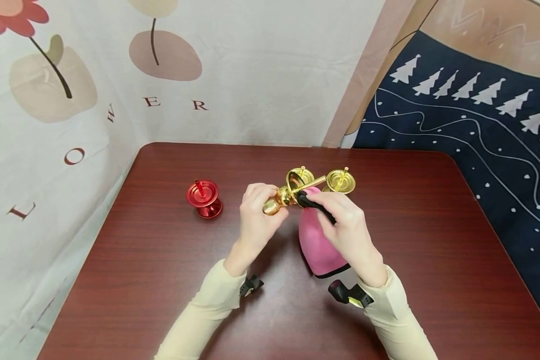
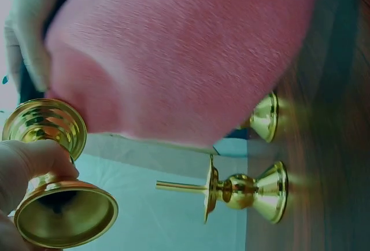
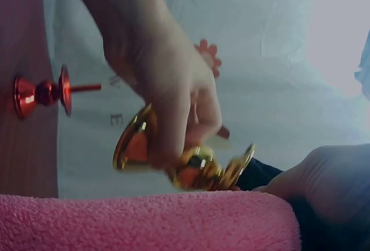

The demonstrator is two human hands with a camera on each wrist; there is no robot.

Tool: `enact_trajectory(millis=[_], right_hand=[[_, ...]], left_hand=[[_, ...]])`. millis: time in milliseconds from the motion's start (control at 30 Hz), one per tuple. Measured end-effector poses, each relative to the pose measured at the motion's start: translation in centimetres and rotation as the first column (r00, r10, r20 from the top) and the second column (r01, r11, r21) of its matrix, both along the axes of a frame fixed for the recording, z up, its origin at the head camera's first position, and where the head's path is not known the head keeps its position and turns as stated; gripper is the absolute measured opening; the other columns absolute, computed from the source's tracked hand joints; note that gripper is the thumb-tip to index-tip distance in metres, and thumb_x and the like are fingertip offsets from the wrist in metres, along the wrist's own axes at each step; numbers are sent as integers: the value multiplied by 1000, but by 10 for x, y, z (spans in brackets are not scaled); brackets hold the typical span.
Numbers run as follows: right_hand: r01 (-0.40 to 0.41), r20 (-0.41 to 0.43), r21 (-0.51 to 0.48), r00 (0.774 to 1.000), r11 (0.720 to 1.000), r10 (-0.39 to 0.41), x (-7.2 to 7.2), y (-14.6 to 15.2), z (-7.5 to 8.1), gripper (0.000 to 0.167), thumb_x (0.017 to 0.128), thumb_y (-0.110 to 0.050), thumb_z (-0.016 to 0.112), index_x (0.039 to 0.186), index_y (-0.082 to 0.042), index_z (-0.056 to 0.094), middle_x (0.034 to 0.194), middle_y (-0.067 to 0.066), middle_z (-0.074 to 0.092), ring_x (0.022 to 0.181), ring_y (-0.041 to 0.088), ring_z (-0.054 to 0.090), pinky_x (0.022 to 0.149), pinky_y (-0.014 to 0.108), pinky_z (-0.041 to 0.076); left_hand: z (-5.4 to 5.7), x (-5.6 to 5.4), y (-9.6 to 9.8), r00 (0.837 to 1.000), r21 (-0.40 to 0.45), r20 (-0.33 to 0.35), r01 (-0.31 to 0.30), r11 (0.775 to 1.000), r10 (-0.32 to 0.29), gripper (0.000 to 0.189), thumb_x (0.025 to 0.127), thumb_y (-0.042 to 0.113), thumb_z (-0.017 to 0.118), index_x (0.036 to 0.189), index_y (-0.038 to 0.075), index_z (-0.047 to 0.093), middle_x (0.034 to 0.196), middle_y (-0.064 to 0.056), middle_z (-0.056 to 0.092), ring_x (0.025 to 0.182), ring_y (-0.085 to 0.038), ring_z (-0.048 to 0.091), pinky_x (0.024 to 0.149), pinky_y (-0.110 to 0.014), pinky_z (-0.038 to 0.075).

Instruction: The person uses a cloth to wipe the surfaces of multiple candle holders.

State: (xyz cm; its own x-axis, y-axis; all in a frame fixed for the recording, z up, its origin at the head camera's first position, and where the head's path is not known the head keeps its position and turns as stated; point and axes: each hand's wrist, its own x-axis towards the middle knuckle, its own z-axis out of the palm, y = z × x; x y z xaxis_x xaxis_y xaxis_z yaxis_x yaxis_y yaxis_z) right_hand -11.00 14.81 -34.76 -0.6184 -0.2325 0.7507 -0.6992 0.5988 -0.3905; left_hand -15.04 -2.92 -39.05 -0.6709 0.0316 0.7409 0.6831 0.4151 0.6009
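A: Left hand (image 1: 257,212), what did it grip?
B: A gold candle holder (image 1: 286,196), up off the table (image 1: 162,275), 12 o'clock from its centre, tilted, narrow end toward 2
A: Right hand (image 1: 350,226)?
B: Pinched the black part of a pink fluffy cloth (image 1: 320,245), about 4 o'clock from that holder, one end right by it; exact contact I couldn't tell
A: Others?
B: A second gold holder (image 1: 340,182) stood upright at 1, a third gold one (image 1: 304,173) at 12, just beyond the hands; a red holder (image 1: 202,195) stood upright at 10, well apart
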Motion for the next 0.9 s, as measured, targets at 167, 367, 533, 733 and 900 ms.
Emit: enact_trajectory(millis=[167,367,533,733,900], right_hand=[[144,170,-172,979,974,-115,-9,6,-8,27,77,7,70,103,-1,69,97,12,69,86,18,65,79,21,49],[262,538,-601,831,755,140,-15,-3,-17,19,79,7,67,98,6,64,84,6,68,73,6,61,64,14,48],[345,614,-745,690,571,384,-13,-12,-20,14,87,5,57,98,-4,56,74,-4,63,59,5,58,53,18,47],[414,642,-759,602,502,474,-12,-12,-20,18,93,-1,50,110,-4,50,74,-3,60,58,7,59,53,20,49],[434,628,-778,567,455,533,-12,-6,-19,25,95,-3,47,119,-3,47,77,-2,61,65,7,62,59,20,51]], left_hand=[[4,1,1,988,84,152,7,996,-20,26,58,1,73,81,3,62,81,-9,65,80,-22,56,68,-32,47],[14,4,6,921,243,357,69,967,-156,27,62,-3,75,83,0,59,79,-12,65,73,-18,58,64,-26,47],[19,5,10,868,253,459,74,964,-188,24,68,0,75,85,-1,60,82,-13,66,76,-21,57,68,-27,45],[20,8,7,848,82,507,130,988,-153,30,73,12,76,98,1,63,94,-11,67,82,-22,60,71,-32,48],[19,7,1,843,36,471,275,961,-259,45,69,10,78,108,-1,59,101,-13,65,89,-23,59,78,-33,48]])
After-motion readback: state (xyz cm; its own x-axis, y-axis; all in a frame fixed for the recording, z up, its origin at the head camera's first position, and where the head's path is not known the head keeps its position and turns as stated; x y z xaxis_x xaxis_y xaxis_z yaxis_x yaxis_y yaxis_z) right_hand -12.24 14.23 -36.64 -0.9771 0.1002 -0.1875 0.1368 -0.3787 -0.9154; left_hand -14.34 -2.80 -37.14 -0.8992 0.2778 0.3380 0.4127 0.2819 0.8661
